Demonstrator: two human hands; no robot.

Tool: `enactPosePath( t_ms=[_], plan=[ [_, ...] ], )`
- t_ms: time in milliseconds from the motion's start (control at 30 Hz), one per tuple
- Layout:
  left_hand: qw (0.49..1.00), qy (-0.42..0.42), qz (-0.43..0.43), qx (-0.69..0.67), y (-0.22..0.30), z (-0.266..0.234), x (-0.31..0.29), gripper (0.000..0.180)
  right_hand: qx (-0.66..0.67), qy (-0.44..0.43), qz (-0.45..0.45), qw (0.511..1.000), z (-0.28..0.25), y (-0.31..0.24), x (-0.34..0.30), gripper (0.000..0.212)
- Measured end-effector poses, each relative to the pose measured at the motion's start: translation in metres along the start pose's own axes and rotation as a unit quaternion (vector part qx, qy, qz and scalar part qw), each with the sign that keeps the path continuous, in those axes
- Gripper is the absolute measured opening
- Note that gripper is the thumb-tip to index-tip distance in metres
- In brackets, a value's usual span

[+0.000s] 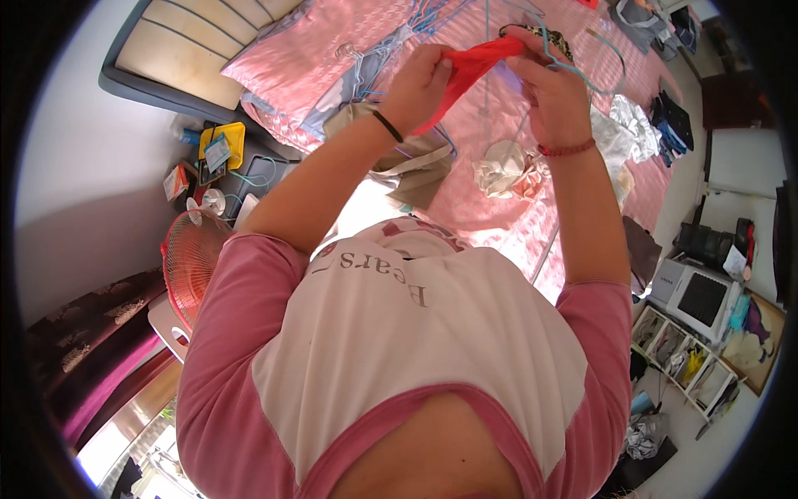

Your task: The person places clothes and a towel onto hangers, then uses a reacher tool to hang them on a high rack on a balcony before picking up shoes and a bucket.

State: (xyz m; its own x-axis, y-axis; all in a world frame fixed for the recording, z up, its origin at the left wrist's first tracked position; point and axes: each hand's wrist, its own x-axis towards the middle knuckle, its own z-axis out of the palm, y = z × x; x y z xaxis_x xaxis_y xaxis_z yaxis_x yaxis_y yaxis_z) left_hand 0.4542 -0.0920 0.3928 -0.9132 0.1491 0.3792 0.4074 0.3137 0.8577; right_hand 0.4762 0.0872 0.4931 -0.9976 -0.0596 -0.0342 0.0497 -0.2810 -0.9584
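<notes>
Both my hands are raised at the top of the view, over the bed. A small red cloth garment [475, 73] is stretched between them; its exact kind does not show. My left hand [414, 90] is closed on one end, thumb and fingers pinched. Gripping the other end, my right hand [549, 93] has its fingers partly hidden by the cloth. A leopard-print cloth [559, 41] and a light green hanger [623, 68] appear just beyond the right hand; whether that hand touches them I cannot tell. Below the left wrist, a khaki garment [420, 173] lies by a purple-blue hanger.
Crumpled cream clothing [499, 170] lies on the pink quilted bedcover [482, 223]. Several hangers [362, 71] are heaped near the pink pillow [291, 60]. White clothing [633, 126] and folded dark clothes [672, 126] are at right. A red fan [193, 264] stands left.
</notes>
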Motion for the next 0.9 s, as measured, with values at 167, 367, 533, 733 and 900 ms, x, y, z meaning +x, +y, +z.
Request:
enactPosePath(
  t_ms=[167, 367, 533, 733, 900],
  plan=[
    [0.986, -0.144, 0.047, 0.072, 0.054, -0.053, 0.032, 0.018, -0.332, 0.034, -0.141, 0.932, -0.013, 0.007, -0.008, 0.021],
    [0.973, -0.084, 0.053, 0.208, -0.025, -0.078, 0.004, 0.021, -0.244, 0.1, -0.136, 0.955, -0.028, 0.005, 0.005, 0.023],
    [0.953, -0.038, -0.147, 0.263, -0.091, -0.079, -0.057, 0.017, -0.207, 0.176, -0.115, 0.955, -0.044, -0.002, 0.005, 0.021],
    [0.874, -0.004, -0.416, -0.25, -0.083, -0.062, -0.037, 0.018, -0.205, 0.155, -0.123, 0.959, -0.071, 0.017, 0.004, 0.017],
    [0.888, -0.134, -0.425, -0.112, -0.073, -0.069, -0.025, 0.02, -0.193, 0.128, -0.077, 0.97, -0.08, 0.014, 0.0, 0.017]
  ],
)
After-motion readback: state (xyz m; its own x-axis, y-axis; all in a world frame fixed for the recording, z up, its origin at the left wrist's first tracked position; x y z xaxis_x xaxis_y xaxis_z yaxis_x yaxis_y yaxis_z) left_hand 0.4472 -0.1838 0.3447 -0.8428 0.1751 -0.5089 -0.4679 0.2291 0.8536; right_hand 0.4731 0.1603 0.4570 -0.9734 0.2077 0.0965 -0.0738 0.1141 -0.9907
